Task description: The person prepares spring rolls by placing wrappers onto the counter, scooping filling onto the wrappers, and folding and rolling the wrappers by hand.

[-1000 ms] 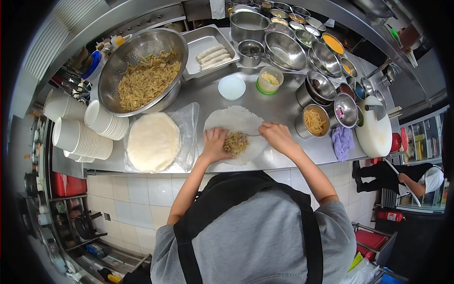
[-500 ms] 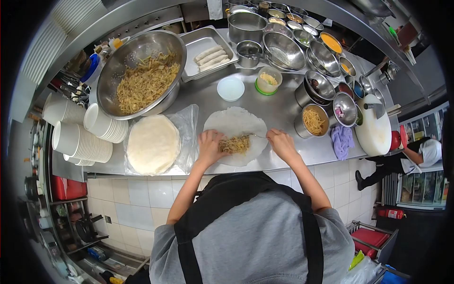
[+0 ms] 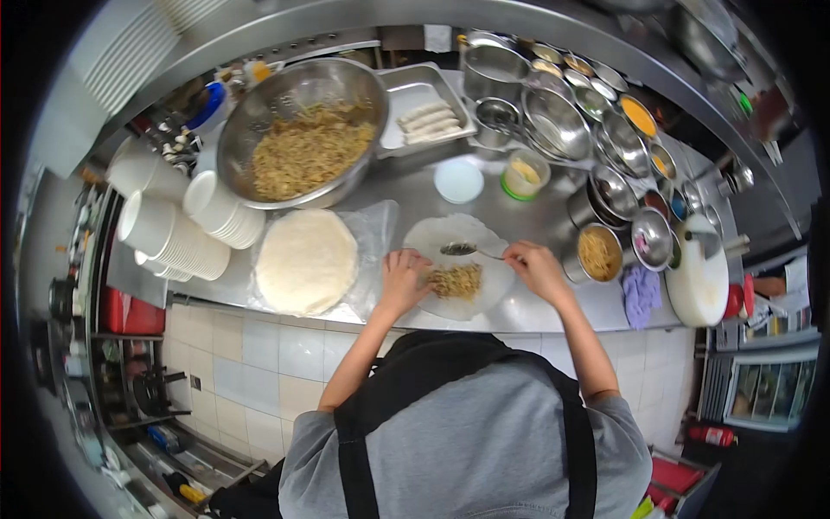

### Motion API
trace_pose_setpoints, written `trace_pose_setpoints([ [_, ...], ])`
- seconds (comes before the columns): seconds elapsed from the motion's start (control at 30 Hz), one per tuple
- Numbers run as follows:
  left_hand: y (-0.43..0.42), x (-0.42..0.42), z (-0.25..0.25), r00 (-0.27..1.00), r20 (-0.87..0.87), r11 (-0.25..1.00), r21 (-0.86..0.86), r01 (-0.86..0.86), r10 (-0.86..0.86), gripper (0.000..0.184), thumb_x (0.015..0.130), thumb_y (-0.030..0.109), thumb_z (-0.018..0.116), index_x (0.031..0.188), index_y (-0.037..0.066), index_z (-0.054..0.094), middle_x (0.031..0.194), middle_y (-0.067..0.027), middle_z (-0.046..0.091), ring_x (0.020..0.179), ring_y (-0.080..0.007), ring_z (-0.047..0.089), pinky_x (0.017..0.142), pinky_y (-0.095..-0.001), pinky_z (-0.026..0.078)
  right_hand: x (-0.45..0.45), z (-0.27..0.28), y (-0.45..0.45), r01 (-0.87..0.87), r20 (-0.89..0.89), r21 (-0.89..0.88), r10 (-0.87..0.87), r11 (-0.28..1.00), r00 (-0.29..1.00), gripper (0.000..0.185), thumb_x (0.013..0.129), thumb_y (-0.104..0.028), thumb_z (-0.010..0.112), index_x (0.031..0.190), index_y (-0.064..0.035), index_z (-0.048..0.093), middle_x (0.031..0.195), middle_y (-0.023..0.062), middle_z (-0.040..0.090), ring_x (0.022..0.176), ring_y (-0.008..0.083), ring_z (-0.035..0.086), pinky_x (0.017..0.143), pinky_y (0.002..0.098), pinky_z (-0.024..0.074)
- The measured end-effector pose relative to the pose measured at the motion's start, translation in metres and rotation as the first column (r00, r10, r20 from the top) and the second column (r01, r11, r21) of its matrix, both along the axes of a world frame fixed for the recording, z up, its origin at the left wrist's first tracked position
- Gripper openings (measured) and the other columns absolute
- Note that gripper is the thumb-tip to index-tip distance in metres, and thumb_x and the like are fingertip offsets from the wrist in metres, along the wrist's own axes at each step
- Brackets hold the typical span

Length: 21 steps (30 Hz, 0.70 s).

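Observation:
A round, thin translucent wrapper (image 3: 495, 298) lies on the counter in front of me. A strip of shredded filling (image 3: 456, 281) sits on its lower middle. My right hand (image 3: 532, 266) pinches the handle of a metal spoon (image 3: 458, 249), whose bowl is above the filling's far side. At the wrapper's left edge, my left hand (image 3: 404, 278) rests with fingers apart beside the filling, holding nothing. To the left is a stack of pale round wrappers (image 3: 305, 262) on a plastic sheet (image 3: 372, 246).
A large steel bowl of shredded filling (image 3: 311, 147) stands back left, beside a tray (image 3: 393, 86) with several white rolls (image 3: 430, 123). Behind the wrapper are a white dish (image 3: 458, 181) and a green-based tub (image 3: 525, 176). Paper cups (image 3: 173, 233) stand left; steel containers (image 3: 596, 253) crowd the right.
The spoon has come away from the filling, toward the wrapper's far side. My left fingers have drawn back slightly from the filling. The whole view has shifted, moving the counter things rightward.

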<state>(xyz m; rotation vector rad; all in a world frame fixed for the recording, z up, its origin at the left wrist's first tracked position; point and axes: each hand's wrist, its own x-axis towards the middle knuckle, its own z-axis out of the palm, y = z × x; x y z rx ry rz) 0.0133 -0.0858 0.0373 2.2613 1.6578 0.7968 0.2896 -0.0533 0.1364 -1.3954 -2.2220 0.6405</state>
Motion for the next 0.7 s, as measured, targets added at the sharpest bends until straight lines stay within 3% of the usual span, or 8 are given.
trace_pose_setpoints([
  [0.07,-0.001,-0.009,0.028,1.000,0.015,0.997,0.077,-0.026,0.025,0.033,0.066,0.021,0.078,0.096,0.015,0.066,0.109,-0.0066,0.051,0.112,-0.0290,0.042,0.095,-0.0437,0.034,-0.011,0.038,0.022,-0.014,-0.135,-0.164,-0.009,0.986,0.991,0.011,0.083,-0.012,0.061,0.087,-0.0018,0.062,0.085,0.0134,0.065,0.077,0.0311,0.064,0.064,0.0379,0.0485],
  [0.13,0.006,-0.030,0.068,0.997,0.063,0.982,0.176,-0.063,0.052,0.031,0.067,0.018,0.077,0.096,0.014,0.067,0.107,-0.0077,0.052,0.109,-0.0299,0.044,0.093,-0.0434,0.035,-0.037,0.082,0.043,-0.079,-0.199,-0.081,0.061,0.994,0.978,0.013,0.085,-0.015,0.061,0.089,-0.0021,0.062,0.084,0.0145,0.065,0.076,0.0318,0.063,0.065,0.0375,0.0477],
  [0.2,0.016,-0.054,0.112,0.987,0.098,0.948,0.282,-0.148,0.125,0.027,0.068,0.015,0.075,0.094,0.013,0.067,0.105,-0.0086,0.054,0.105,-0.0307,0.046,0.090,-0.0438,0.037,-0.074,0.111,0.067,-0.094,-0.113,0.113,0.107,0.989,0.988,0.012,0.086,-0.013,0.059,0.089,-0.0023,0.063,0.085,0.0154,0.066,0.079,0.0326,0.063,0.067,0.0393,0.0485],
  [0.27,0.031,-0.084,0.157,0.958,0.064,0.876,0.393,-0.280,0.278,0.020,0.070,0.012,0.074,0.089,0.012,0.068,0.105,-0.0084,0.055,0.103,-0.0312,0.047,0.087,-0.0447,0.037,-0.118,0.113,0.100,-0.153,-0.104,0.407,0.212,0.900,0.972,0.010,0.083,-0.009,0.057,0.088,-0.0042,0.065,0.084,0.0165,0.066,0.080,0.0339,0.064,0.070,0.0408,0.0495],
  [0.37,0.073,-0.130,0.173,0.874,-0.045,0.779,0.477,-0.407,0.484,0.015,0.066,0.013,0.075,0.080,0.013,0.070,0.106,-0.0082,0.053,0.104,-0.0315,0.044,0.084,-0.0438,0.038,-0.184,0.115,0.141,-0.274,0.187,0.535,0.204,0.799,0.961,0.014,0.076,-0.005,0.057,0.084,-0.0040,0.067,0.081,0.0180,0.066,0.078,0.0357,0.065,0.067,0.0424,0.0519],
  [0.5,0.116,-0.160,0.161,0.823,-0.189,0.825,0.325,-0.463,0.536,0.016,0.062,0.017,0.077,0.076,0.013,0.070,0.109,-0.0085,0.052,0.109,-0.0321,0.042,0.087,-0.0456,0.038,-0.236,0.121,0.151,-0.391,0.417,0.492,0.183,0.778,0.890,0.014,0.076,-0.007,0.057,0.081,-0.0043,0.070,0.080,0.0165,0.068,0.076,0.0323,0.068,0.062,0.0419,0.0540],
  [0.7,0.141,-0.155,0.154,0.814,-0.324,0.876,0.213,-0.433,0.481,0.029,0.059,0.029,0.082,0.082,0.017,0.071,0.111,-0.0096,0.050,0.115,-0.0336,0.039,0.094,-0.0504,0.035,-0.253,0.113,0.172,-0.314,0.444,0.500,0.072,0.807,0.893,0.014,0.078,-0.010,0.057,0.082,-0.0064,0.071,0.083,0.0139,0.069,0.078,0.0297,0.069,0.064,0.0387,0.0549],
])
